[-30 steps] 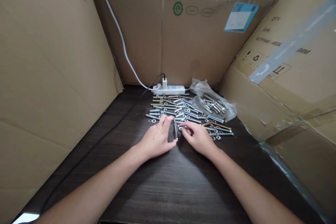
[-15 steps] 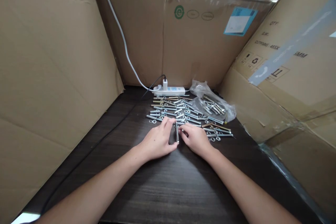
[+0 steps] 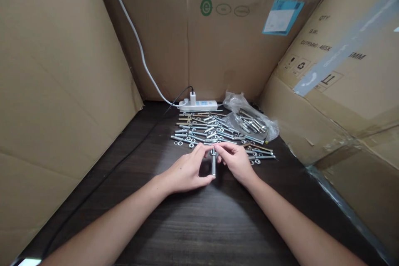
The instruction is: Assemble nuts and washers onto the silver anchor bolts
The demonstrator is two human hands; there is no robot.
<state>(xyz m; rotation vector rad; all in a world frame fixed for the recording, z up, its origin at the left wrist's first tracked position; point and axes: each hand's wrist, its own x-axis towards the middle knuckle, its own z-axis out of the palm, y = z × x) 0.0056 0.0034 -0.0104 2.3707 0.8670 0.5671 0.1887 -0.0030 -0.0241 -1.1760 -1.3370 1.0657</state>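
Observation:
A silvery expansion bolt (image 3: 213, 164) with a sleeve stands between my hands, above the dark table. My left hand (image 3: 187, 169) grips it lengthwise, thumb at the near end and forefinger by the far end. At that far end the fingertips of my right hand (image 3: 234, 161) are pinched together, touching the bolt. Whatever small part sits in the right fingers is hidden. Just beyond both hands lie rows of loose bolts, sleeves, nuts and washers (image 3: 190, 145).
A white power strip (image 3: 202, 105) with a plugged-in adapter lies behind the hardware. Beside it is a clear plastic bag (image 3: 272, 129) with more bolts. Cardboard walls (image 3: 162, 41) enclose the dark table (image 3: 174, 224) on three sides. A black cable (image 3: 124, 160) crosses the left side.
My right fingers have moved up and left to the bolt's far end; a small shiny piece seen at them earlier is now hidden. The bolt has shifted slightly right and nearer.

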